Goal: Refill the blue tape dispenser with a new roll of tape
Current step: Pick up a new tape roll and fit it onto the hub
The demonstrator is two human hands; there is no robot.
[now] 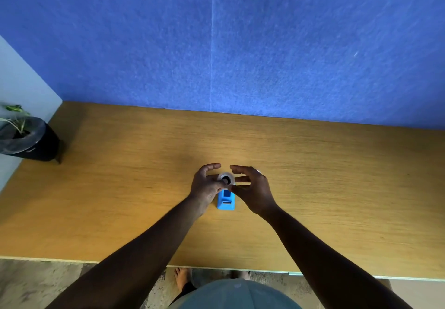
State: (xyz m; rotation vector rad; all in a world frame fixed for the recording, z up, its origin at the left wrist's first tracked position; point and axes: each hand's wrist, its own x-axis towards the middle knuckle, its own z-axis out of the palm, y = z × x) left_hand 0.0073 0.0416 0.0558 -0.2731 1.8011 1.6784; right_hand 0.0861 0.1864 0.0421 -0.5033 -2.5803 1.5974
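Note:
A small blue tape dispenser (225, 202) stands on the wooden table (313, 188), its cutter end toward me. Just beyond and above it is a clear roll of tape (226, 179) with a dark core in its middle. My left hand (206, 186) holds the roll, thumb pressed at the core and fingers curled around the far side. My right hand (252, 188) is close on the roll's right side, fingers spread, fingertips near or touching the roll's edge. The dispenser's far end is hidden behind the roll and my fingers.
A black pot with a small green plant (26, 137) sits at the table's far left corner. A blue felt wall panel (240, 43) rises behind the table. The table's near edge (216, 266) runs just ahead of my feet.

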